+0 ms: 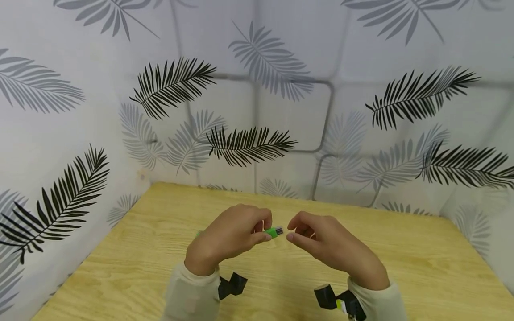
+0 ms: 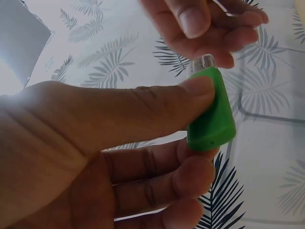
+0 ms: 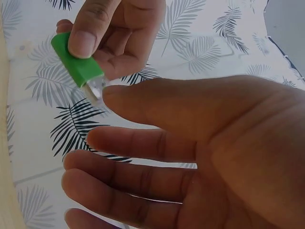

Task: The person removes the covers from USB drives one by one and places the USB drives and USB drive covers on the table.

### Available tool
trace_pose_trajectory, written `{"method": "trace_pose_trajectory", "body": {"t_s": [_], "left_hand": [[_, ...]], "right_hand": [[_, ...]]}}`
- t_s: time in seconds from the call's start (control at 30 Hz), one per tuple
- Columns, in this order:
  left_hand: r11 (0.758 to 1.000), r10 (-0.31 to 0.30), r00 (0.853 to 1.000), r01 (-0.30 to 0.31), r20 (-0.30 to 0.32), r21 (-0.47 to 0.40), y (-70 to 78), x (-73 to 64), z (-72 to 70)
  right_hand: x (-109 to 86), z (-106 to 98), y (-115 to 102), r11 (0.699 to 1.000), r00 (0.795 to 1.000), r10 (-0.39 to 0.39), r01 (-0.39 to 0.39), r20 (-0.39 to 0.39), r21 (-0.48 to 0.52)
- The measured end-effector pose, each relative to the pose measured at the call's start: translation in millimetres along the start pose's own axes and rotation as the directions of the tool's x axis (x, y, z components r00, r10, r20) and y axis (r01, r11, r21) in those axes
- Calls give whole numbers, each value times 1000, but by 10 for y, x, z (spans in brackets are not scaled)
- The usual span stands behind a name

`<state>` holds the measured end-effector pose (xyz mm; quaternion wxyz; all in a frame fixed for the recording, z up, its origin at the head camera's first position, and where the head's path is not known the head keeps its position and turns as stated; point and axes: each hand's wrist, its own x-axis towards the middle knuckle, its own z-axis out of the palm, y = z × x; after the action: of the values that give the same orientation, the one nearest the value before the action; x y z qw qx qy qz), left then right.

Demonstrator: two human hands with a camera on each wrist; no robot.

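A green USB flash drive [image 1: 273,232] with a clear cap [image 2: 204,62] over its plug end is held up above the table. My left hand [image 1: 234,229] pinches its green body [image 2: 215,117] between thumb and fingers, the capped end pointing toward the other hand. Just to the right, my right hand [image 1: 331,240] holds nothing; its thumb and fingers are apart and loosely bent. In the right wrist view the right thumb [image 3: 143,101] looks very near the clear cap; whether it touches cannot be told there. The head view shows a small gap.
A light wood-grain table [image 1: 132,254] spreads below both hands. A small green thing [image 1: 198,233] shows partly behind the left wrist, mostly hidden. Leaf-patterned white cloth [image 1: 281,111] hangs behind and at the sides. Black camera mounts [image 1: 233,285] sit at both wrists.
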<state>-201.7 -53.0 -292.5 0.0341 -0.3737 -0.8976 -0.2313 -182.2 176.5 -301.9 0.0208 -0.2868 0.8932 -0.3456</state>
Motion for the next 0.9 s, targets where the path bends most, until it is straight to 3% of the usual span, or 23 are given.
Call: {"method": "trace_pose_trajectory", "body": {"t_s": [0.17,0.9], "left_hand": [[1000,0,1000,-1,28,25,62,41,52],[997,70,997,-71,18,35,136,28,79]], "right_hand": [[-1,5,-7,999,999,-23,22,25,37],[8,2,-15,1000,998,-7,5,62,26]]}}
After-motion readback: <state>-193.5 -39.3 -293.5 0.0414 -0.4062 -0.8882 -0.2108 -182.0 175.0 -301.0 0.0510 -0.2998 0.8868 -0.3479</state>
